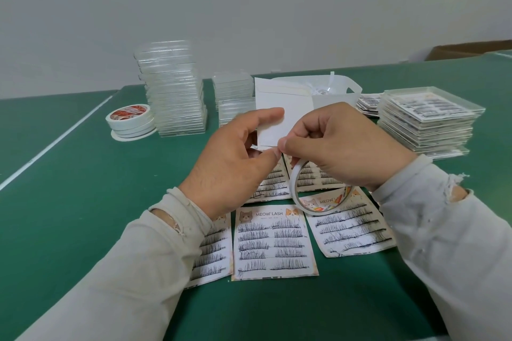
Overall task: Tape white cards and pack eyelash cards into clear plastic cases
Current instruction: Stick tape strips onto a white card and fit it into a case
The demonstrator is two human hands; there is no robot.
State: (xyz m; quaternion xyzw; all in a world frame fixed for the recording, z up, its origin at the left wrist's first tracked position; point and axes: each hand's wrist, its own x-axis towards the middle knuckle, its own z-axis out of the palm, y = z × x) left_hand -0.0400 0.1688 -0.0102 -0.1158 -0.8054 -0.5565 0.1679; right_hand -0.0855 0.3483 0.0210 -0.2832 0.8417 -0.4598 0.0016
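Note:
My left hand [235, 158] holds a white card [270, 130] upright above the table, thumb behind and fingers in front of it. My right hand [340, 147] pinches the free end of a tape roll [302, 196] at the card's lower edge, and the roll hangs below that hand. Several eyelash cards printed "MEOW LASH" [273, 241] lie flat on the green table [83, 216] beneath my hands. Two stacks of empty clear plastic cases [174, 91] stand at the back left. At the right stands a stack of cases with eyelash cards inside [426, 119].
A pile of tape rolls [130, 120] sits left of the clear cases. Behind my hands stands a white container [336, 91] with curled tape strips in it. A brown cardboard box [471, 50] is at the far right edge. A white line crosses the table's left side.

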